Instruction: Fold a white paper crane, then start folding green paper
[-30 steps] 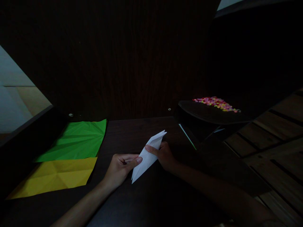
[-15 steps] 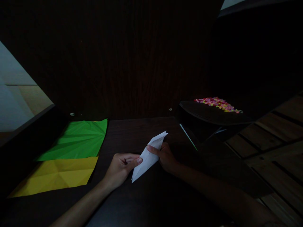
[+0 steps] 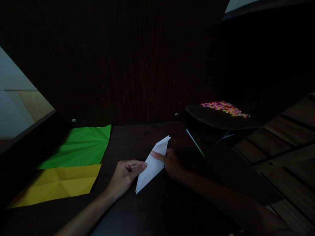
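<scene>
Here, the left hand (image 3: 125, 175) pinches the long edge of a folded white paper (image 3: 152, 164) between thumb and fingers, while the right hand (image 3: 172, 162) grips its opposite edge, index finger laid across the top. The paper is a narrow, pointed shape held tilted just above the dark tabletop (image 3: 137, 137). Well to the left lie a creased green sheet (image 3: 81, 146) and a yellow sheet (image 3: 59, 183), touching. Far right, a dark tray (image 3: 216, 119) carries small colourful pieces (image 3: 225, 107).

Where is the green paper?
In the head view, the green paper lies flat at the left of the dark table, its near edge meeting the yellow paper, left of the hands holding the white folded paper.
</scene>
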`<state>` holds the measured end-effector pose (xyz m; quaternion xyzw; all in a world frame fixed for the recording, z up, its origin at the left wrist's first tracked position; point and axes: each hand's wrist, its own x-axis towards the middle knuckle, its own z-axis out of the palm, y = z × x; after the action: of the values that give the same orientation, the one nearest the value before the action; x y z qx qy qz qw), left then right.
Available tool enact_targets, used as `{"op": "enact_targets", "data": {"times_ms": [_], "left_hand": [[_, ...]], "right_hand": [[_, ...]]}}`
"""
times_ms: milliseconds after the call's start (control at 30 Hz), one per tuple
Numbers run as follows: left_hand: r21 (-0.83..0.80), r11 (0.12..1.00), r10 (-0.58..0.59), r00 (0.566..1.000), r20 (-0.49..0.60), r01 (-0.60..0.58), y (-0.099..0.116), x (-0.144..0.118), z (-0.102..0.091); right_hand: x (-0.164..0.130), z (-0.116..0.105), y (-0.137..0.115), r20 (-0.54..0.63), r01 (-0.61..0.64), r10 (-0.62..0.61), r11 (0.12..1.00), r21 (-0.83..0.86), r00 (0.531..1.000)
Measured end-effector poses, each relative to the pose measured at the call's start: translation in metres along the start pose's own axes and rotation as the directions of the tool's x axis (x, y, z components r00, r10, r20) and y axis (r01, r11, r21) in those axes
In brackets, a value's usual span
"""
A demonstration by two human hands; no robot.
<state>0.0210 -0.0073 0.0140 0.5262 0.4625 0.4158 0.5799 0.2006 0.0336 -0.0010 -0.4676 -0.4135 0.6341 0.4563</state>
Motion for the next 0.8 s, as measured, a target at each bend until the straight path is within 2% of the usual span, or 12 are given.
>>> {"op": "enact_targets", "data": {"times_ms": [133,267,367,533,800], "left_hand": [[-0.014,1.0,-0.003,1.0,-0.01,0.003,-0.002,0.002,0.001],[0.032,0.999,-0.001,1.0,0.007,0.001,-0.003,0.002,0.001],[0.059,0.998,-0.002,0.999,0.036,0.0,-0.001,0.0,0.001],[0.016,1.0,0.002,0.998,0.059,-0.003,0.006,-0.003,0.002],[0.03,1.0,-0.006,1.0,0.029,0.005,0.007,-0.005,0.002]], "right_hand": [[-0.005,0.001,-0.003,0.03,0.025,-0.022,0.993,-0.112,0.999],[-0.007,0.003,-0.002,0.032,0.015,-0.011,0.988,-0.152,0.999],[-0.007,0.004,-0.001,0.04,-0.001,0.006,0.993,-0.117,0.999],[-0.005,0.003,-0.003,0.083,0.005,-0.002,0.999,-0.036,0.997],[-0.001,0.0,-0.002,0.093,0.033,-0.034,0.999,0.014,0.995]]}}
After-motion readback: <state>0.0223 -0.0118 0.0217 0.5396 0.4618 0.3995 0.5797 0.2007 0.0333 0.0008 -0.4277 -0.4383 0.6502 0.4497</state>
